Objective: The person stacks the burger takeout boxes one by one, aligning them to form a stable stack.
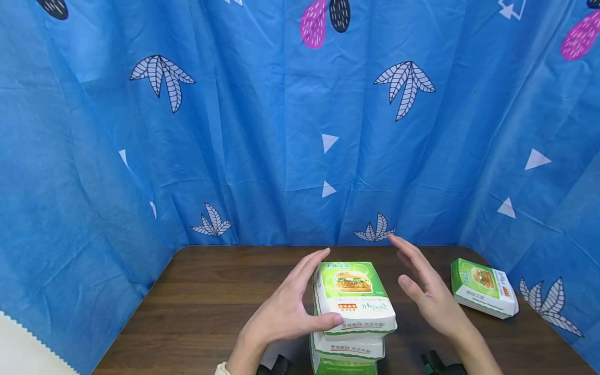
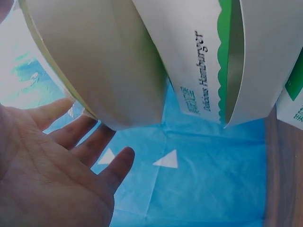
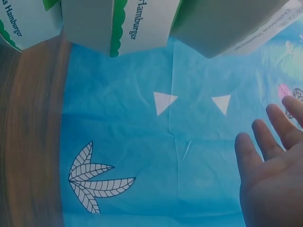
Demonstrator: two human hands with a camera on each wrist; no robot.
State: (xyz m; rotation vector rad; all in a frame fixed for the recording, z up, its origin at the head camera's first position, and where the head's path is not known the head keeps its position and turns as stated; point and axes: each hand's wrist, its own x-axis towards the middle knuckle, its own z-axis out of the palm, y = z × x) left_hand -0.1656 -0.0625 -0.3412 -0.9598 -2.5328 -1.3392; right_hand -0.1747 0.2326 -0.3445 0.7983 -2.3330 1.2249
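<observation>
Hamburger boxes in green and white stand in a stack in front of me, at least three high. The top box (image 1: 356, 299) has a burger picture on its lid and sits slightly askew over the middle box (image 1: 349, 348); below it is a green box (image 1: 344, 367), cut off by the frame. My left hand (image 1: 292, 307) is at the top box's left side, fingers extended and thumb before its front edge; whether it touches I cannot tell. Apart from the stack, on its right, my right hand (image 1: 433, 297) is raised with spread fingers, holding nothing.
Another hamburger box (image 1: 484, 288) lies at the right side of the brown wooden table (image 1: 201, 307). A blue patterned curtain (image 1: 253, 156) hangs behind and along both sides. Black wrist devices (image 1: 279, 365) show at the bottom edge.
</observation>
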